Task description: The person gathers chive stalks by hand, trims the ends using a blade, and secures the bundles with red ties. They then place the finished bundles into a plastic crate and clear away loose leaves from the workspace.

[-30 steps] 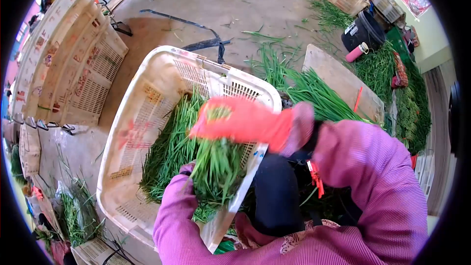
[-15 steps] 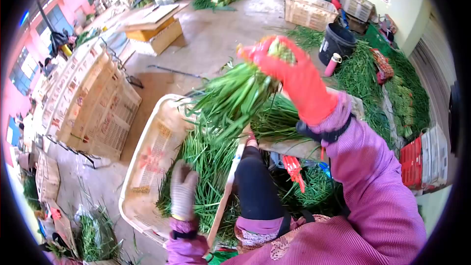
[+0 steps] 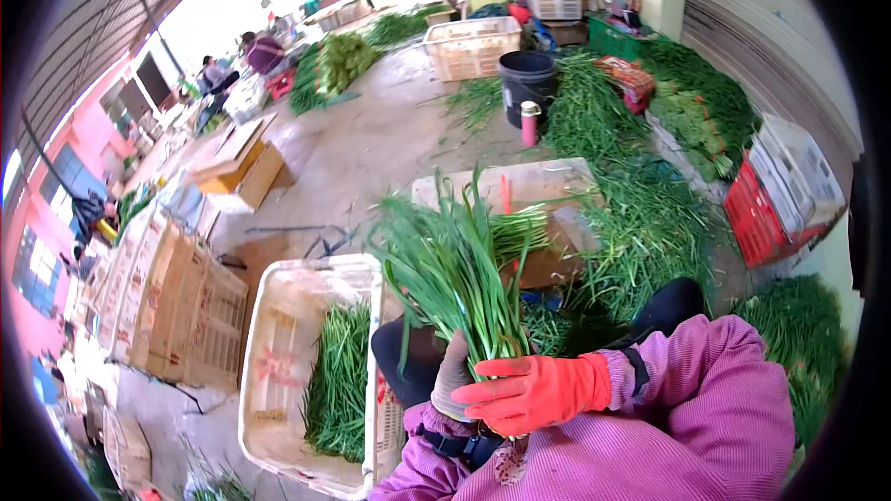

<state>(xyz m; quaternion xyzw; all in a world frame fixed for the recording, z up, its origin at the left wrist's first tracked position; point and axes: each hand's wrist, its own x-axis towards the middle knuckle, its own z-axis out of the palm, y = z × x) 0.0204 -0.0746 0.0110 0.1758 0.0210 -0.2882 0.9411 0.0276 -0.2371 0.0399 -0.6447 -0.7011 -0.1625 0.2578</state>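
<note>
My left hand [image 3: 452, 378], in a grey glove, closes round the lower stalks of a bunch of garlic chives [image 3: 469, 288]. The leaves fan upward and away from me. My right hand [image 3: 534, 393], in an orange-red rubber glove, wraps across the bottom of the same bunch and partly hides its ends. Both hands are close together in front of my body. Behind the bunch, another bundle of greens [image 3: 520, 232] lies on a low board [image 3: 566, 176]. To the left stands a white plastic crate [image 3: 264, 353] with chives [image 3: 339, 390] inside.
A dark bucket [image 3: 526, 88] and a pink bottle [image 3: 529, 125] stand ahead. Heaped greens [image 3: 640, 213] cover the floor at right, near a red crate [image 3: 754, 218]. Stacked crates [image 3: 176, 306] stand at left. A person in purple [image 3: 264, 54] sits far back.
My right hand has come down from above the crate to my lap. My left hand has left the chives in the crate and now grips a bunch too. The view has turned right.
</note>
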